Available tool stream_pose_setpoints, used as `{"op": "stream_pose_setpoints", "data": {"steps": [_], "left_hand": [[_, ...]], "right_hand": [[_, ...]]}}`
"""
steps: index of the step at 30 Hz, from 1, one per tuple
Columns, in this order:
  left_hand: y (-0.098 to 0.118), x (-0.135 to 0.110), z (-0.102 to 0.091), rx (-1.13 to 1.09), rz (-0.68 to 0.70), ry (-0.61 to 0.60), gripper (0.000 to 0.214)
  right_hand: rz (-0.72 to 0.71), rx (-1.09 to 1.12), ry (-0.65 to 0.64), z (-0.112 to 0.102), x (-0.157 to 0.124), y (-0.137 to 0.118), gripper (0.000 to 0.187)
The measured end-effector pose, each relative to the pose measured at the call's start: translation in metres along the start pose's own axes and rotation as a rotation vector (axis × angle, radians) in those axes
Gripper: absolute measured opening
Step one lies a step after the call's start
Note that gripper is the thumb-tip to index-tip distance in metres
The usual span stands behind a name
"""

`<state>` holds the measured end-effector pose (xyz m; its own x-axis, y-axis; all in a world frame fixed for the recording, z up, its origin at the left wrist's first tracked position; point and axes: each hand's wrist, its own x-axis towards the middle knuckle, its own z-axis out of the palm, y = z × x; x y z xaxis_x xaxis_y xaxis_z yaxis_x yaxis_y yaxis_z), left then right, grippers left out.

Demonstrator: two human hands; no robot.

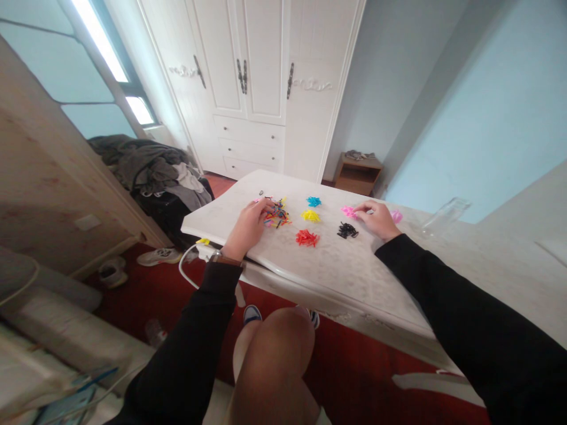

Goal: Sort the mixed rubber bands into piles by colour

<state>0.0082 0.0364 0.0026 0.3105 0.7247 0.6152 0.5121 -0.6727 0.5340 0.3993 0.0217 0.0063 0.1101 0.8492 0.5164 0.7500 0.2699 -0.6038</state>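
Note:
On the white table [336, 265] lie small plastic pieces sorted by colour: a blue pile [314, 201], a yellow pile [310, 216], a red pile [306, 238], a black pile [346, 230] and a pink pile [348, 211]. A mixed heap [278, 215] of many colours lies at the left. My left hand [248, 227] rests at the mixed heap with its fingers curled into the pieces. My right hand [377, 219] sits beside the pink pile, fingertips pinched at it; more pink [396, 216] shows behind the hand.
A clear glass bottle [445, 215] lies on the table at the right. A white wardrobe [257, 82] stands behind, a small wooden stand [358, 172] beside it. Clothes [155, 171] are heaped at left, shoes [158, 256] on the red floor. My knee [274, 348] is under the table edge.

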Motion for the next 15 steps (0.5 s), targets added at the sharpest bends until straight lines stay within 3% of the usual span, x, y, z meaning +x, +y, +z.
{"op": "stream_pose_setpoints", "data": {"steps": [8, 15], "left_hand": [[0.0076, -0.0038, -0.005, -0.114, 0.039, -0.099, 0.016], [0.0066, -0.0021, -0.0041, -0.087, 0.029, -0.157, 0.024]], "right_hand": [[0.007, 0.002, -0.01, -0.0002, -0.0006, -0.001, 0.01], [0.011, -0.002, -0.007, -0.0005, -0.0012, -0.0037, 0.009]]}}
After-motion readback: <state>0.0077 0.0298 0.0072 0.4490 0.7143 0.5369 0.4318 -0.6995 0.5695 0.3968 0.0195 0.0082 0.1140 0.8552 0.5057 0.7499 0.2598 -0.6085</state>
